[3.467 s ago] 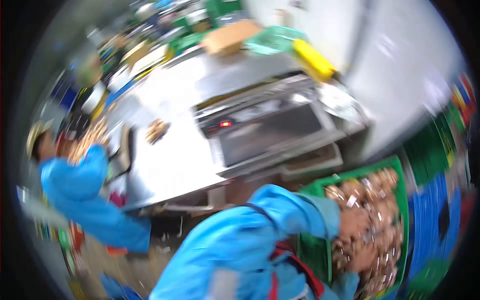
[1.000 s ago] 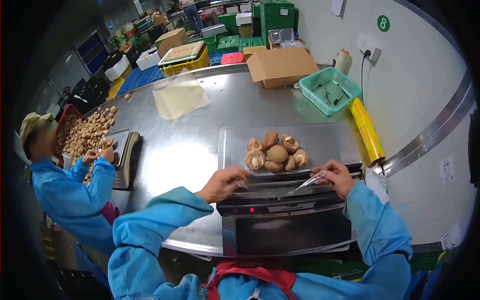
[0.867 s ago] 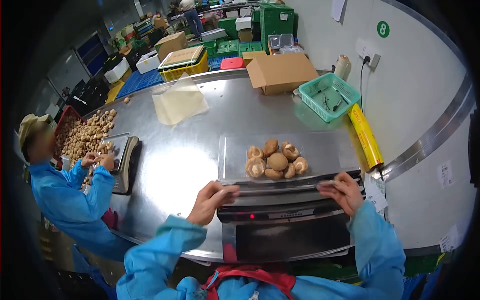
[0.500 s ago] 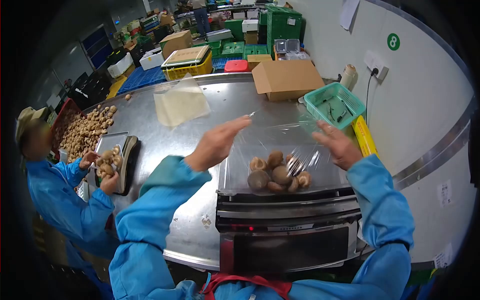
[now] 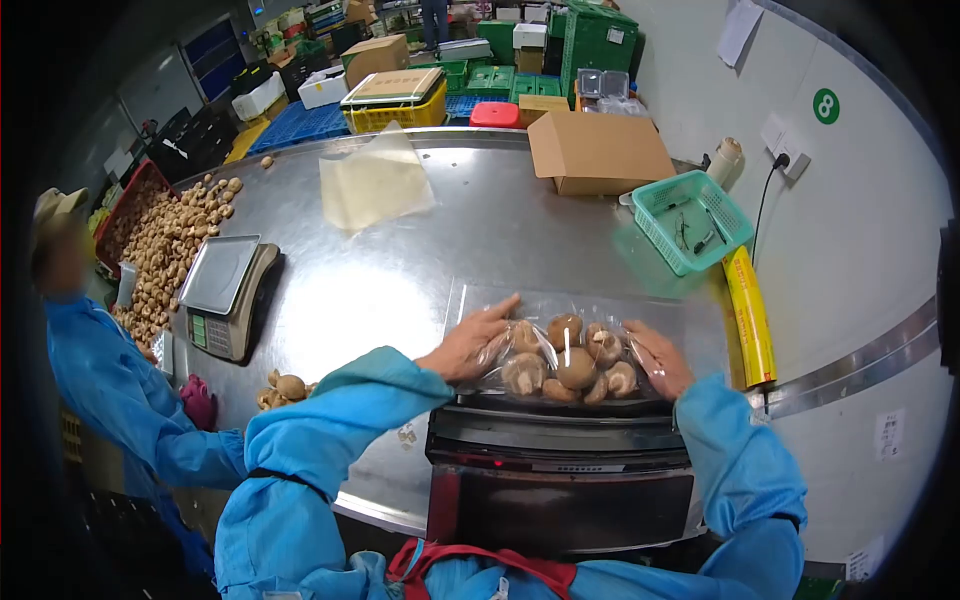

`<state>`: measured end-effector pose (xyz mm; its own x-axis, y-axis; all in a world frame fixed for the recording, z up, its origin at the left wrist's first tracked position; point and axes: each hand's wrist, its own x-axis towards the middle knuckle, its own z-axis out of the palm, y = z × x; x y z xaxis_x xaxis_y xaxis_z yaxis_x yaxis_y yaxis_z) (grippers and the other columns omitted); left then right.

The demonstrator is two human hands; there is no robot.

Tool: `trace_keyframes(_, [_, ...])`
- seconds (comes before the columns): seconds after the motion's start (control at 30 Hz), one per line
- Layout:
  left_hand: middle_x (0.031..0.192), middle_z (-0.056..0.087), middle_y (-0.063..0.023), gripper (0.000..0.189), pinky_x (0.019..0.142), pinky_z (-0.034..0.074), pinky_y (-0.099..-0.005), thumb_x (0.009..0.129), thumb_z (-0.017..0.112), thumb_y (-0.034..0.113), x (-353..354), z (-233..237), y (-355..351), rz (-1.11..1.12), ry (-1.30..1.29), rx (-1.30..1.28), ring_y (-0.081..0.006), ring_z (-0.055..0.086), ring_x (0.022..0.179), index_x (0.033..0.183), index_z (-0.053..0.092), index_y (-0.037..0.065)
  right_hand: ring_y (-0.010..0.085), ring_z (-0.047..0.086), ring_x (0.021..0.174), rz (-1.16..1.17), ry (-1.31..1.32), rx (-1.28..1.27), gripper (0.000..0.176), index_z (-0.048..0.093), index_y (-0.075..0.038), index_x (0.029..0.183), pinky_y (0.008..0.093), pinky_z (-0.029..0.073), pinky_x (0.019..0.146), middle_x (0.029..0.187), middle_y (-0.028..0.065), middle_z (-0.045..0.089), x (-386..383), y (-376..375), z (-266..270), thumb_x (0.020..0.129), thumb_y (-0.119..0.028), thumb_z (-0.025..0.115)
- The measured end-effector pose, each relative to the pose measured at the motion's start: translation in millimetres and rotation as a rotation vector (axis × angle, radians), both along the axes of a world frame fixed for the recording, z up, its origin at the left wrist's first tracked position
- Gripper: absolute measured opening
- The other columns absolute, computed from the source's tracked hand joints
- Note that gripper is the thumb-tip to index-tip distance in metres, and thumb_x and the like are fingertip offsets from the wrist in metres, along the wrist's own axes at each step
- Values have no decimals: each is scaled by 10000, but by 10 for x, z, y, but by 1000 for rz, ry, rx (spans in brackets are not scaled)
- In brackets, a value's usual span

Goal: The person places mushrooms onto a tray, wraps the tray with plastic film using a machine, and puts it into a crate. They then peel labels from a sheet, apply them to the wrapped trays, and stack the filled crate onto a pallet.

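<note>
Wrapping shiitake mushrooms [image 5: 577, 370], we held our left hand [image 5: 466, 347] spread at nine o'clock, right hand [image 5: 662, 362] likewise at three; clear film [image 5: 549, 346] seemingly needed tautening.

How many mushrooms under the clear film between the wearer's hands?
8 mushrooms visible under the clear film: three across the back, one in the centre, one front left, one front right, two between those along the front edge. Any tucked beneath would be hidden.
</note>
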<state>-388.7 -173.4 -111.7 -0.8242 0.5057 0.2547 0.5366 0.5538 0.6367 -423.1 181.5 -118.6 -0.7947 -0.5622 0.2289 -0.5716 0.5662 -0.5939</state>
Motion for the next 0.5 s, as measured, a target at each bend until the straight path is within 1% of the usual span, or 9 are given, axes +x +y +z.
trace_keyframes(0.03, [1294, 442, -196, 381, 946, 401, -375, 948, 390, 240, 142, 83, 63, 58, -298, 264, -318, 501, 1110, 1233, 490, 8, 298, 503, 1113, 0, 3, 0, 288, 542, -52, 1143, 387, 389, 948, 1163, 155, 551, 78, -5, 60, 887, -175, 491])
trace_keyframes(0.07, [1230, 513, -170, 383, 928, 423, -361, 949, 410, 259, 278, 174, 121, 115, -601, 526, -284, 537, 1073, 1212, 502, -3, 258, 541, 1044, -74, -427, -282, 254, 556, -42, 1087, 366, 425, 899, 1063, 123, 583, 183, 12, 129, 907, -203, 479])
trace_keyframes(0.1, [1230, 513, -170, 383, 928, 423, -361, 949, 410, 259, 391, 311, 173, 114, -605, 525, -284, 537, 1073, 1212, 502, -3, 217, 579, 974, -149, -860, -567, 248, 569, -33, 1032, 344, 461, 851, 963, 91, 615, 314, 9, 244, 926, -231, 466])
trace_keyframes(0.17, [1103, 589, -98, 379, 891, 457, -341, 937, 455, 288, 676, 577, 270, 289, -1090, 814, -226, 578, 1005, 1160, 528, -10, 176, 586, 920, -187, -919, -588, 249, 569, -32, 997, 320, 477, 809, 914, 60, 610, 705, -92, 804, 931, -248, 463])
trace_keyframes(0.27, [1094, 594, -100, 378, 880, 466, -355, 924, 477, 302, 1153, 826, 311, 227, -1376, 869, -226, 587, 992, 1140, 532, -3, 135, 597, 812, -222, -1204, -714, 285, 570, -28, 958, 289, 502, 729, 879, 55, 608, 1082, -10, 814, 936, -290, 460])
trace_keyframes(0.33, [1109, 590, -107, 393, 867, 471, -360, 913, 492, 297, 1622, 345, 264, 346, -1567, 970, -223, 587, 992, 1158, 516, -10, 122, 600, 772, -187, -1283, -824, 284, 571, -22, 958, 264, 502, 699, 870, 48, 609, 1613, 65, 708, 932, -288, 473])
trace_keyframes(0.4, [1125, 587, -109, 400, 863, 474, -365, 906, 504, 293, 2150, -137, 313, 400, -1672, 1079, -221, 586, 998, 1177, 507, -1, 139, 609, 832, -140, -1518, -747, 283, 540, 28, 1084, 269, 505, 740, 980, 67, 613, 2025, 234, 266, 927, -197, 468])
trace_keyframes(0.43, [1050, 618, -102, 378, 795, 497, -382, 920, 475, 307, 2359, -317, 366, 398, -1705, 1163, -215, 623, 891, 1132, 545, 2, 134, 611, 834, -287, -1585, -749, 301, 537, 31, 1095, 251, 503, 716, 991, 78, 616, 2206, 208, 113, 929, -211, 469])
trace_keyframes(0.5, [1047, 614, -108, 320, 758, 514, -374, 904, 518, 241, 2513, -443, 321, 414, -1574, 1168, -225, 611, 925, 1124, 547, 10, 183, 621, 870, -351, -1518, -870, 287, 542, 27, 1073, 295, 512, 748, 1003, 104, 615, 2375, 278, -125, 891, -193, 516])
